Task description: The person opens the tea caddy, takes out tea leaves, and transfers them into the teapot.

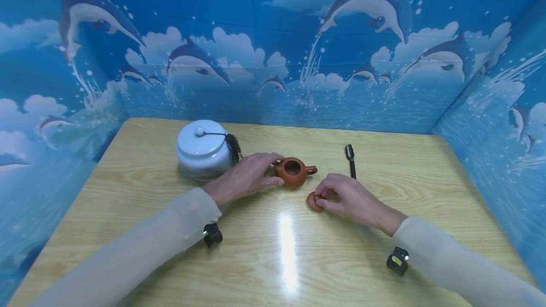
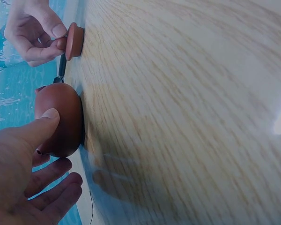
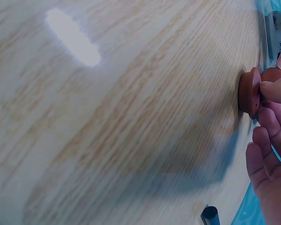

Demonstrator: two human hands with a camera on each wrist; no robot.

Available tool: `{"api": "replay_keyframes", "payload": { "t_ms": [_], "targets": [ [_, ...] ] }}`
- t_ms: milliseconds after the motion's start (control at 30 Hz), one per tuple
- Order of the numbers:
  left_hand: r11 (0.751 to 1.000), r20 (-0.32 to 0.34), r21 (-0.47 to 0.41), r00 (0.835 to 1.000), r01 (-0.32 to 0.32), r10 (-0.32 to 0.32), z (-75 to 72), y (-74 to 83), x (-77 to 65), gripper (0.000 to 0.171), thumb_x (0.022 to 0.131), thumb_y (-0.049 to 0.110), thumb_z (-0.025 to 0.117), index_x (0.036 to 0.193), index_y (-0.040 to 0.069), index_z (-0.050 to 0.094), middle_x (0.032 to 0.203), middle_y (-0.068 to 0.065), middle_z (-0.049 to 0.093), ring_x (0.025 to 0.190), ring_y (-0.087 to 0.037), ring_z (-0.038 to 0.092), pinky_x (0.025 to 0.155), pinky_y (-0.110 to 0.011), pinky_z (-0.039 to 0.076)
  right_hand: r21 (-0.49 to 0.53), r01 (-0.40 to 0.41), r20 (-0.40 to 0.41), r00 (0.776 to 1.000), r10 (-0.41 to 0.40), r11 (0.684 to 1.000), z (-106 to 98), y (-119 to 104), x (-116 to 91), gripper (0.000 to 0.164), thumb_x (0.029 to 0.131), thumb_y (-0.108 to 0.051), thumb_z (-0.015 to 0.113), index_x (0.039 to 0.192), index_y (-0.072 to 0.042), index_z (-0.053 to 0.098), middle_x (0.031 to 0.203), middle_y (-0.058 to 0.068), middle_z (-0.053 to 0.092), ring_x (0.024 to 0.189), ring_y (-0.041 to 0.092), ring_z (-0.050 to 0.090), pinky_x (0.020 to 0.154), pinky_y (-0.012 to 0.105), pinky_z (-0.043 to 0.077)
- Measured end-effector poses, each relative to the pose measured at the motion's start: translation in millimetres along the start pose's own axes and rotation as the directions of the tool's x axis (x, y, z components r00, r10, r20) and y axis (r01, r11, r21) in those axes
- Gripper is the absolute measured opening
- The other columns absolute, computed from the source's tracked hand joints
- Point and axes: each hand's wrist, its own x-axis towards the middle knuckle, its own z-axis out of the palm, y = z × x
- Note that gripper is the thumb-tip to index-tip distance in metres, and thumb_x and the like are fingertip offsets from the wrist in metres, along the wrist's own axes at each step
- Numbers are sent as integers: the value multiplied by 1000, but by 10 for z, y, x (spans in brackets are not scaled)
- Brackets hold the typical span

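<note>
A small reddish-brown clay teapot (image 1: 292,180) stands lidless on the table, its dark round opening facing up and its handle pointing right. My left hand (image 1: 252,176) holds it from the spout side; in the left wrist view the thumb (image 2: 43,125) lies against the body, while the index finger is partly hidden behind it. My right hand (image 1: 350,198) pinches the knob of the matching round lid (image 1: 313,203) between thumb and fingers. That lid is right of and nearer than the teapot, flat side down at the tabletop; whether it touches cannot be told.
A white lidded porcelain jar (image 1: 200,148) with a black tassel (image 1: 233,148) stands behind my left forearm. Beyond my right hand lies a small black scoop (image 1: 350,155). The wooden table (image 1: 256,259) meets a dolphin-print backdrop (image 1: 273,94) at its back edge.
</note>
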Motion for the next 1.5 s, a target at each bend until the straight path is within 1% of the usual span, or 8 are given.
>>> {"api": "replay_keyframes", "payload": {
  "t_ms": [233, 400, 633, 800, 933, 1200, 1367, 1500],
  "targets": [
    [1000, -3, -10, 1000, -10, 10, -25, 0, -24, 67, 103, 40, 77, 159, 14, 54, 152, -10, 66, 139, -27, 65, 117, -45, 56, -2, -6, 2, 1000, 6, 1000, -1, -21, 16, 14, 98, -19, 83, 111, -19, 79, 102, -9, 72, 96, 9, 70, 86, 32, 63],
    [1000, -11, -11, 1000, -10, 10, -125, 32, -42, 63, 105, 40, 74, 159, 13, 55, 154, -11, 65, 140, -28, 64, 118, -47, 56, 25, -28, -2, 1000, 28, 999, -97, -89, 50, 18, 100, -22, 81, 116, -17, 78, 106, -7, 73, 99, 13, 72, 87, 39, 65],
    [998, 3, 8, 998, 62, -62, -419, 147, -52, 61, 107, 44, 70, 161, 19, 53, 155, -5, 64, 139, -25, 64, 114, -48, 58, 59, -9, -23, 1000, 10, 998, -276, -196, 171, 21, 103, -22, 77, 122, -12, 77, 111, 0, 75, 102, 20, 73, 89, 48, 66],
    [997, -7, 22, 997, 78, -78, -670, 186, -112, 61, 108, 43, 70, 161, 21, 52, 159, -5, 61, 141, -26, 63, 115, -50, 56, 64, 47, -27, 999, -45, 997, -386, -309, 312, 21, 104, -23, 77, 122, -13, 77, 112, -1, 76, 102, 19, 73, 91, 51, 65],
    [996, -37, 27, 996, 84, -83, -868, 181, -179, 60, 109, 44, 68, 162, 20, 52, 160, -4, 60, 143, -26, 60, 117, -52, 55, 52, 54, -25, 998, -53, 997, -470, -399, 435, 23, 104, -26, 77, 123, -13, 77, 113, -2, 75, 103, 18, 72, 92, 49, 65],
    [995, -104, 12, 990, 94, -93, -1211, 14, -386, 56, 109, 42, 68, 160, 20, 55, 161, -5, 58, 149, -30, 54, 120, -58, 49, 21, 73, -60, 996, -71, 997, -584, -531, 663, 26, 105, -29, 75, 125, -13, 76, 116, 4, 77, 103, 18, 71, 92, 46, 63],
    [995, -118, 44, 989, 94, -89, -1394, -137, -518, 56, 109, 40, 69, 159, 17, 56, 162, -8, 58, 154, -36, 48, 126, -64, 41, 35, 67, -64, 996, -64, 997, -622, -642, 816, 27, 106, -33, 72, 127, -17, 76, 118, 2, 75, 107, 19, 70, 97, 46, 62],
    [993, -129, 50, 987, 107, -100, -1495, -276, -630, 55, 110, 36, 68, 159, 13, 56, 162, -12, 57, 155, -39, 46, 127, -67, 38, 37, 69, -69, 995, -66, 997, -637, -709, 956, 30, 107, -34, 71, 130, -15, 75, 120, 3, 74, 109, 20, 70, 100, 46, 61]
  ]
}}
